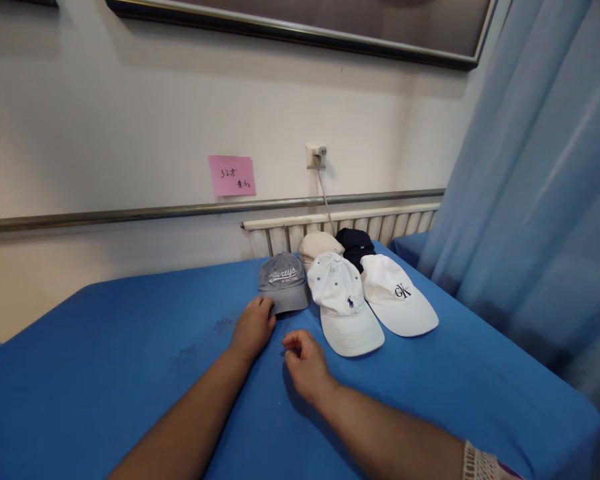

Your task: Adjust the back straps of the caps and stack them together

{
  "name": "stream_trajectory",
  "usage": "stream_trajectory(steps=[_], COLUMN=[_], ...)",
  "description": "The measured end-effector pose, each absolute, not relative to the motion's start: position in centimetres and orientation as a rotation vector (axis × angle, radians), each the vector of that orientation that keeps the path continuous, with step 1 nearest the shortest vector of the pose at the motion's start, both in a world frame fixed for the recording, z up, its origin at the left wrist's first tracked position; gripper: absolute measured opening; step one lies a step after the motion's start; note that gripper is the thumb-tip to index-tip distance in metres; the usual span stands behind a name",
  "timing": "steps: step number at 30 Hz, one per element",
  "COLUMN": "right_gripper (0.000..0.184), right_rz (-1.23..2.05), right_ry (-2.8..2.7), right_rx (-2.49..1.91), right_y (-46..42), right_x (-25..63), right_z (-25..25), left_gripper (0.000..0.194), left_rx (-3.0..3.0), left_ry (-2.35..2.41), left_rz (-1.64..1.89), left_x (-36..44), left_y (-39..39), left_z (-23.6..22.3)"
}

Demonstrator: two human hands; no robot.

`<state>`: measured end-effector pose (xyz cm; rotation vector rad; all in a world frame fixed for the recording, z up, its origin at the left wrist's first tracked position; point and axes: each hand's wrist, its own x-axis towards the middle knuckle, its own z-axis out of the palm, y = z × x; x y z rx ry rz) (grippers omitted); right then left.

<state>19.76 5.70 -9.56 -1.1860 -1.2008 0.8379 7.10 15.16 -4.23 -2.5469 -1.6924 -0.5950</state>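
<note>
My left hand [253, 329] is at the left edge of a grey baseball cap's brim, its fingers closed on it. That grey cap [283, 279] has white lettering on the front. Just right of it lies a white cap [341, 300] with a small dark blue horse-rider emblem. In front of the grey cap, my right hand [307, 363] hovers low over the blue sheet, fingers loosely curved and apart from the thumb, holding nothing. A second white cap [397, 297] with black letters is at the right. Behind are a cream cap [321, 247] and a navy cap [356, 247], both partly hidden.
The caps rest on a bed or table covered by a blue sheet [130, 360]. A white radiator [280, 237], a metal rail [180, 211] and a plugged socket [316, 158] are along the wall. Blue curtains [520, 167] hang at the right. A pink note [233, 176] is stuck up.
</note>
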Motion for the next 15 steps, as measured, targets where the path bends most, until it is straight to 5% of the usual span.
stream_trajectory(steps=[15], right_gripper=[0.021], right_rz=[0.876], right_ry=[-1.371], right_rx=[-1.214], right_y=[5.5], right_x=[20.2], right_z=[-9.4], left_gripper=[0.017], left_rx=[-2.643], left_ry=[-1.646], left_rz=[-0.703], left_x=[7.7], left_y=[14.4], left_z=[-5.7])
